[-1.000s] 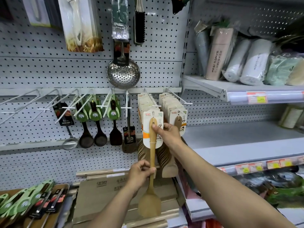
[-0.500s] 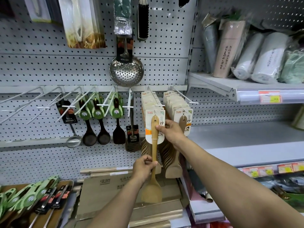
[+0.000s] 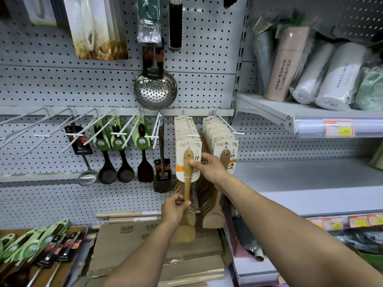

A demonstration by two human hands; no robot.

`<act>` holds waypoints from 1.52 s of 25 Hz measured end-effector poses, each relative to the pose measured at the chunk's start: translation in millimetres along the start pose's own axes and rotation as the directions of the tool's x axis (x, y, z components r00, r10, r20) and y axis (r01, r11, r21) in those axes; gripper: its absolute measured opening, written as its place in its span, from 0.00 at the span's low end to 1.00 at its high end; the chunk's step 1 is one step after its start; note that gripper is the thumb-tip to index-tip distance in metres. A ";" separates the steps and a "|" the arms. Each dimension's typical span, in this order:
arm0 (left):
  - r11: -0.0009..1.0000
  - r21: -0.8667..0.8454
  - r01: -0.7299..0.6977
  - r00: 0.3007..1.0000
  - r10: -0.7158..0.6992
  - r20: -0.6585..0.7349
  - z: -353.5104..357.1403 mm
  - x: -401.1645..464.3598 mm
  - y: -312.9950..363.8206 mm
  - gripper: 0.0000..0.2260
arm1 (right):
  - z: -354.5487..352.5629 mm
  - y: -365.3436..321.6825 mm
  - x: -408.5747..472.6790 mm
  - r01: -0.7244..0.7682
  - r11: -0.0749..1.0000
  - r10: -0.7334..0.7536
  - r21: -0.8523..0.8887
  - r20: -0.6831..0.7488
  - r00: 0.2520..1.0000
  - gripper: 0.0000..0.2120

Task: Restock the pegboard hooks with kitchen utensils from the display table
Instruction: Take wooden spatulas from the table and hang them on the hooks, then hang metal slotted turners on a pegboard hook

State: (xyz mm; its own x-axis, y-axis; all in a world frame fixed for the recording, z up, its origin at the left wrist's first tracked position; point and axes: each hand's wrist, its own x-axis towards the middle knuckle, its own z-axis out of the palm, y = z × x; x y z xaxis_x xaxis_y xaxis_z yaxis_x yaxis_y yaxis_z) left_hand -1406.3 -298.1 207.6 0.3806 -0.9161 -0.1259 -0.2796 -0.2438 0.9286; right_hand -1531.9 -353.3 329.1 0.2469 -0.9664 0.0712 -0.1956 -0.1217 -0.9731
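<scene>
- I see both hands at the pegboard [image 3: 207, 59], working one wooden spatula [image 3: 187, 179] at the front of a full hook [image 3: 189, 126].
- My left hand [image 3: 174, 211] grips the spatula low on its handle, fingers curled round it just above the blade.
- My right hand [image 3: 209, 167] pinches the handle near its top, against the white card [image 3: 182, 162] behind it.
- The spatula hangs upright, its card at the hook's outer end, in front of a row of the same carded spatulas.
- A second hook [image 3: 227, 125] just to the right carries another full row of spatulas [image 3: 224, 160].
- To the left, hooks hold dark ladles [image 3: 107, 168] on green cards; several hooks [image 3: 31, 125] further left are bare.
- A steel skimmer [image 3: 155, 90] hangs above.
- At lower left, more green-carded utensils [image 3: 35, 245] lie on the desk [image 3: 78, 245], beside flat cardboard [image 3: 128, 243].
- Wrapped rolls [image 3: 335, 75] sit on a shelf [image 3: 269, 108] at right.
</scene>
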 end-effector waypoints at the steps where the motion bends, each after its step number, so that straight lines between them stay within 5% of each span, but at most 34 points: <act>1: 1.000 0.021 -0.001 1.000 0.001 -0.002 0.3 -2.4 0.3 0.04 | 0.5 4.9 -0.2 -0.017 1.000 0.017 -0.007 0.003 1.000 0.08; 9: 0.966 0.256 -0.039 0.994 0.064 -0.093 -42.6 -39.6 19.4 0.20 | 0.9 31.2 -33.3 -0.190 0.852 0.240 -0.487 0.041 0.970 0.26; 11: 0.921 0.381 -0.083 0.992 0.114 -0.058 -71.0 -52.4 27.8 0.23 | 4.3 11.4 -47.6 -0.063 0.758 0.201 -0.649 0.141 0.969 0.24; 14: 0.818 0.545 -0.186 0.977 0.213 0.014 -124.4 -77.3 44.0 0.25 | 20.4 -31.9 -70.0 0.202 0.475 0.106 -0.856 0.284 0.953 0.25; 19: 0.694 0.654 -0.301 0.914 0.405 -0.009 -235.6 -141.4 47.1 0.23 | 83.3 -98.7 -122.5 0.423 0.177 -0.169 -0.889 0.396 0.902 0.26; 26: 0.527 0.802 -0.281 0.853 0.520 -0.042 -417.4 -247.5 -22.6 0.24 | 248.1 -129.9 -242.5 0.608 0.219 -0.358 -0.763 0.517 0.778 0.28; 38: 0.591 0.804 -0.065 0.824 0.486 -0.290 -663.4 -295.7 -125.9 0.23 | 535.6 -197.9 -286.6 0.768 0.297 -0.413 -0.567 0.649 0.639 0.27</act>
State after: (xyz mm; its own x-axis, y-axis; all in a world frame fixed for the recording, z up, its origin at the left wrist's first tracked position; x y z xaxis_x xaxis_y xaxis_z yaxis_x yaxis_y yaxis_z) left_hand -898.9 214.6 359.4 0.4335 -0.7814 0.4489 -0.8989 -0.3401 0.2761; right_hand -1055.6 69.0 384.0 0.8547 -0.4199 0.3051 -0.4065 -0.9070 -0.1098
